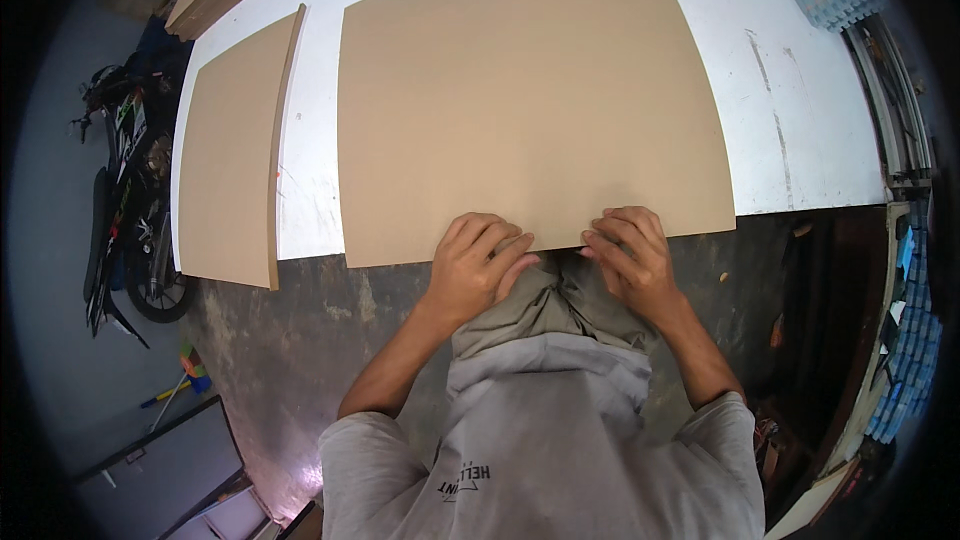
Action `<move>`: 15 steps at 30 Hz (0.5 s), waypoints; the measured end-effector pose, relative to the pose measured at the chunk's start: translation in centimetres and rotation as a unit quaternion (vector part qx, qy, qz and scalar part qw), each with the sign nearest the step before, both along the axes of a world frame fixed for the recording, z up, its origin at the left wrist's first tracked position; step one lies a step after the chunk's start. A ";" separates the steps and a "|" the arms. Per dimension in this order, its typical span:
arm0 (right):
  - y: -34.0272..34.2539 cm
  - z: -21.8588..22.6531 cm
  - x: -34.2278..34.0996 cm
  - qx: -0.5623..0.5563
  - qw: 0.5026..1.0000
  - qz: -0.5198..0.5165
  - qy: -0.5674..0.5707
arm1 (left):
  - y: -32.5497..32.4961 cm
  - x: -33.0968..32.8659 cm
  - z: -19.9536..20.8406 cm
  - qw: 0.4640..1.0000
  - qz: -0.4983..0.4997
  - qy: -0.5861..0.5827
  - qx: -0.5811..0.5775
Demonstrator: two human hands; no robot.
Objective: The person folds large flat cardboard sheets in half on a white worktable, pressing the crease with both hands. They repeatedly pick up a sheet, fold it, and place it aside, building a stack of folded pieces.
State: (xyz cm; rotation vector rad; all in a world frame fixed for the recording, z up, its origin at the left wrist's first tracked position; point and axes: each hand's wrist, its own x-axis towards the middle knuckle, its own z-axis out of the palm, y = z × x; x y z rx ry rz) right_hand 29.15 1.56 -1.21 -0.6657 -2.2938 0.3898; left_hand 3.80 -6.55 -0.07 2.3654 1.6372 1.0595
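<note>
Brown board (530, 110) lies flat, long axis approx. L-R, w/ near long edge gripped in both hands (468, 265).

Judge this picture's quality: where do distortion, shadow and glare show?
Head view: the far edge of the large brown board bows; head view: soft shading on it near left hand and right hand; head view: pinkish glare on the floor, lower left.

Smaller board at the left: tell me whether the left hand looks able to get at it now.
Probably yes: the left hand is at the near edge of the big board, and only that flat board and white tabletop lie between it and the smaller board.
</note>
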 end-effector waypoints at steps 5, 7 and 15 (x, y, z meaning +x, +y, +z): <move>-0.2 -0.2 -0.1 -0.001 1.000 -0.017 0.004 | -0.3 0.2 -0.7 1.000 0.020 0.007 0.000; -0.4 -0.5 -0.3 -0.006 1.000 -0.024 0.002 | -0.4 0.3 -0.9 1.000 0.022 0.010 -0.010; -0.1 -0.3 -0.3 -0.007 1.000 -0.015 -0.011 | -0.5 0.6 -0.8 0.999 0.028 0.023 -0.012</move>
